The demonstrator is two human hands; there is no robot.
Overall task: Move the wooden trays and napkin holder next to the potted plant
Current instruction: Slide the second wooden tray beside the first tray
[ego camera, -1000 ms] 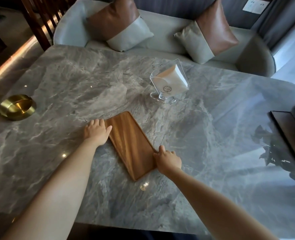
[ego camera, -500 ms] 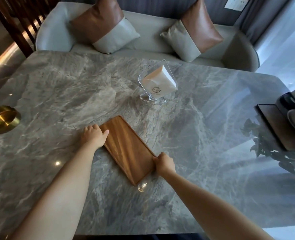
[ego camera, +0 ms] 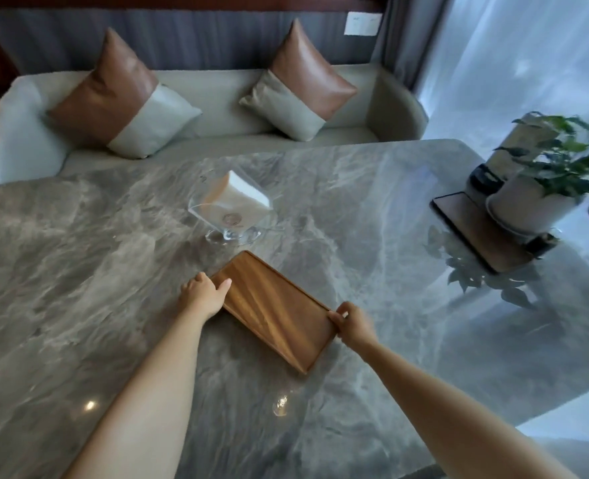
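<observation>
We hold the long brown wooden tray (ego camera: pixel 272 307) by both short ends, left hand (ego camera: pixel 203 293) and right hand (ego camera: pixel 353 323) (diagonal axis); the green potted plant (ego camera: pixel 541 181) lies far right.

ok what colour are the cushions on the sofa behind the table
Each cushion is two-tone: tan brown and pale grey-beige, clearest in the head view.

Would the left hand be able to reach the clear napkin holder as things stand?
Probably yes: the napkin holder stands just beyond the left hand, nothing lies between, though that hand grips the wooden tray.
</observation>
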